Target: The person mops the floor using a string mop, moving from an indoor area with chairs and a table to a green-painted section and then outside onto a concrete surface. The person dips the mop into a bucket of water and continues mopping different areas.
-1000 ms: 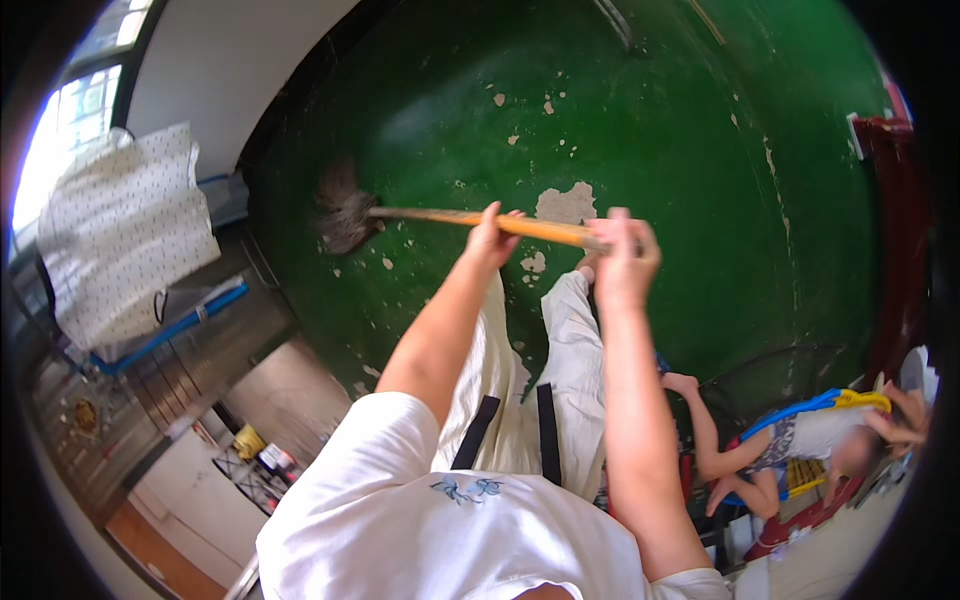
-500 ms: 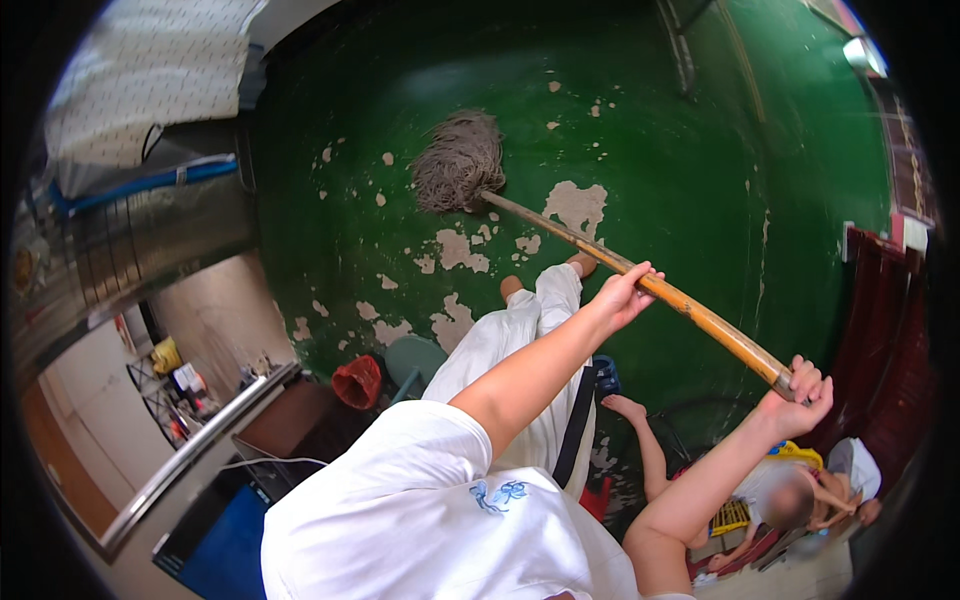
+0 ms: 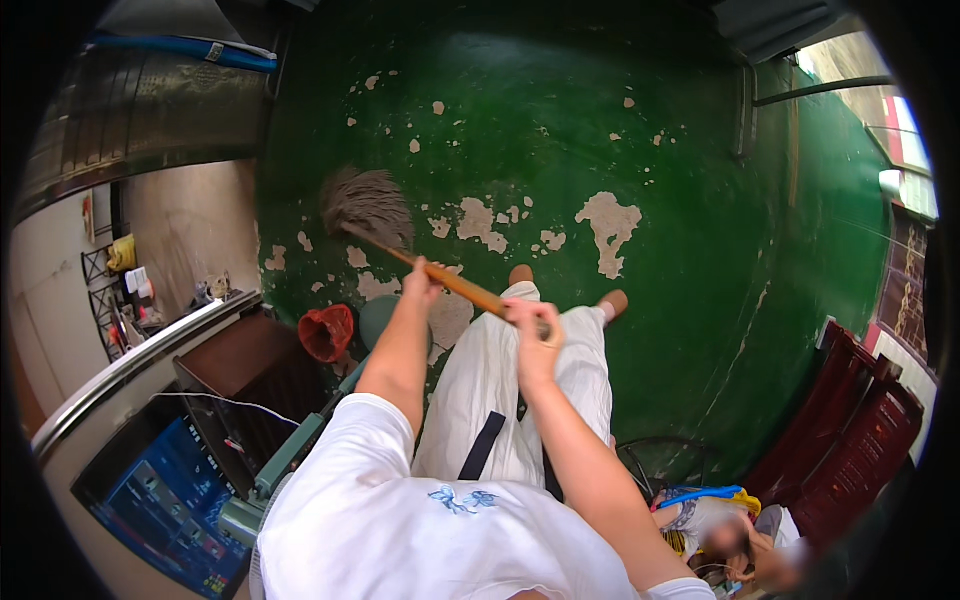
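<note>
- On the floor [image 3: 700, 330], ahead and left: mop [image 3: 372, 203], soft-headed, probably heavy if wet
- Left hand [image 3: 421, 284] curled round mid-pole, right hand [image 3: 534, 332] round its near end
- Pole [image 3: 468, 290] looks stiff; both holds seem sound

The mop head [image 3: 372, 207] is grey-brown. The mop handle [image 3: 466, 289] is yellow-brown, darker toward the mop head. The floor [image 3: 690, 270] is green, irregularly blotched with pale grey-beige. The shirt [image 3: 420, 545] is white and bears a blue motif [image 3: 463, 498]. The trousers [image 3: 460, 395] are off-white; the strap [image 3: 483, 446] is black. The container [image 3: 326, 333] is red. The screen [image 3: 185, 505] shows mainly blue. The slatted furniture [image 3: 868, 425] is dark red.
</note>
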`<move>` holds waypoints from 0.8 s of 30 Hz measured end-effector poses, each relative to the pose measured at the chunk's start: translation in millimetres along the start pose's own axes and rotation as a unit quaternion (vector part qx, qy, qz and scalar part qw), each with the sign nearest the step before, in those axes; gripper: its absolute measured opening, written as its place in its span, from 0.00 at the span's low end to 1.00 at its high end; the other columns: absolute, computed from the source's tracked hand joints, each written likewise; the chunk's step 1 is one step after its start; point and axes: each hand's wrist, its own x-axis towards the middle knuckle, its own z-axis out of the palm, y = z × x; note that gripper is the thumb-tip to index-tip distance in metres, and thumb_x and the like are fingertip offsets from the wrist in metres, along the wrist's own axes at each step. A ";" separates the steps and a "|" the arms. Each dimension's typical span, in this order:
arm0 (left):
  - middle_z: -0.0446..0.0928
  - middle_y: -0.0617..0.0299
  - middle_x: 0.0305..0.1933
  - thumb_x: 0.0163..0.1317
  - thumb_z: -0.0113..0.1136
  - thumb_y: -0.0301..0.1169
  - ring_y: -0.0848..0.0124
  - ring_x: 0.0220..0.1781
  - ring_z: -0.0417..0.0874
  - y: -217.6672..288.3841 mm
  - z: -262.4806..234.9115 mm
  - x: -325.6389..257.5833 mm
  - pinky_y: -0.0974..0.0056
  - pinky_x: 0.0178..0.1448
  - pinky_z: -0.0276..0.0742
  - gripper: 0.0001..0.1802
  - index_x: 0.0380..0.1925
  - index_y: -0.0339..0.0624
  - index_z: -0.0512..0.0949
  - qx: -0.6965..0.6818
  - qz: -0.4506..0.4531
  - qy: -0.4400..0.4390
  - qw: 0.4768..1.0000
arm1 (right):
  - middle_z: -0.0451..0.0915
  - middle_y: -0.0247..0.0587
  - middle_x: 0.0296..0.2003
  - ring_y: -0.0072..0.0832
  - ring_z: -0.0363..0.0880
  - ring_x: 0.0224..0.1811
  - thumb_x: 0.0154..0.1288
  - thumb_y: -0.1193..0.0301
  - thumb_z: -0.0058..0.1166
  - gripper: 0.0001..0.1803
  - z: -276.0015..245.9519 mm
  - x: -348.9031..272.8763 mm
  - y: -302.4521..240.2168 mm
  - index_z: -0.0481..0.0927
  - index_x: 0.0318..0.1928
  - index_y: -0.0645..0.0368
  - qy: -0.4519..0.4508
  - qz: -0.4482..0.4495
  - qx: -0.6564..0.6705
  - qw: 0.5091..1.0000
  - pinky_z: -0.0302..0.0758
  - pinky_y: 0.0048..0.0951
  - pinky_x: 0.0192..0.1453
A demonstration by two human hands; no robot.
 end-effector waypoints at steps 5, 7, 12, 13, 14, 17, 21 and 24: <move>0.73 0.54 0.41 0.65 0.51 0.42 0.62 0.43 0.76 25.8 -28.7 -30.0 0.53 0.52 0.75 0.17 0.41 0.37 0.69 0.042 0.020 -0.006 0.999 | 0.79 0.40 0.32 0.21 0.75 0.36 0.63 0.74 0.53 0.08 29.9 22.1 50.0 0.71 0.29 0.62 -0.087 0.052 0.000 0.995 0.72 0.23 0.45; 0.74 0.55 0.41 0.64 0.53 0.41 0.63 0.42 0.76 13.8 -15.9 -45.3 0.55 0.51 0.76 0.17 0.40 0.37 0.70 0.054 0.025 -0.026 0.998 | 0.79 0.39 0.31 0.21 0.76 0.36 0.62 0.73 0.54 0.08 15.4 34.3 39.2 0.72 0.28 0.62 -0.092 0.033 -0.003 0.995 0.73 0.23 0.44; 0.75 0.57 0.35 0.60 0.57 0.37 0.65 0.37 0.77 -59.0 33.1 -60.1 0.60 0.44 0.78 0.13 0.36 0.38 0.70 0.040 -0.003 -0.066 0.997 | 0.79 0.37 0.31 0.20 0.76 0.36 0.61 0.74 0.55 0.08 -70.5 35.4 -33.0 0.71 0.26 0.61 -0.104 0.014 0.021 0.994 0.72 0.22 0.44; 0.75 0.57 0.33 0.60 0.57 0.36 0.65 0.36 0.77 -83.2 58.5 -73.5 0.60 0.44 0.79 0.13 0.35 0.37 0.70 0.042 -0.025 -0.069 0.996 | 0.78 0.37 0.30 0.20 0.75 0.36 0.61 0.75 0.55 0.09 -96.9 35.8 -48.5 0.71 0.25 0.61 -0.100 0.004 0.024 0.995 0.73 0.23 0.43; 0.74 0.57 0.32 0.60 0.56 0.35 0.64 0.35 0.77 -107.1 79.1 -86.2 0.60 0.43 0.79 0.12 0.35 0.37 0.70 0.043 -0.043 -0.071 0.996 | 0.78 0.37 0.28 0.20 0.75 0.34 0.61 0.75 0.55 0.09 -119.5 35.6 -67.0 0.71 0.25 0.62 -0.086 -0.019 0.028 0.996 0.72 0.23 0.42; 0.73 0.56 0.31 0.60 0.55 0.35 0.62 0.35 0.78 -197.8 126.1 -120.4 0.58 0.42 0.78 0.12 0.34 0.36 0.69 0.043 -0.031 -0.109 0.993 | 0.72 0.36 0.22 0.26 0.75 0.31 0.62 0.76 0.51 0.10 -206.6 41.8 -122.2 0.69 0.24 0.61 -0.044 -0.057 0.025 0.997 0.72 0.36 0.52; 0.72 0.58 0.32 0.59 0.58 0.35 0.64 0.38 0.75 -328.6 202.9 -214.5 0.56 0.49 0.76 0.11 0.31 0.40 0.69 0.087 -0.078 -0.198 0.973 | 0.68 0.34 0.18 0.25 0.71 0.26 0.62 0.77 0.46 0.11 -342.1 32.5 -206.5 0.66 0.22 0.61 0.023 -0.130 0.051 0.990 0.72 0.42 0.52; 0.72 0.57 0.34 0.59 0.58 0.36 0.63 0.40 0.74 -435.0 257.9 -283.8 0.55 0.51 0.75 0.12 0.32 0.40 0.69 0.097 -0.121 -0.248 0.956 | 0.69 0.34 0.17 0.24 0.71 0.24 0.60 0.78 0.48 0.10 -444.9 10.2 -275.2 0.68 0.21 0.61 0.093 -0.182 0.087 0.975 0.73 0.38 0.49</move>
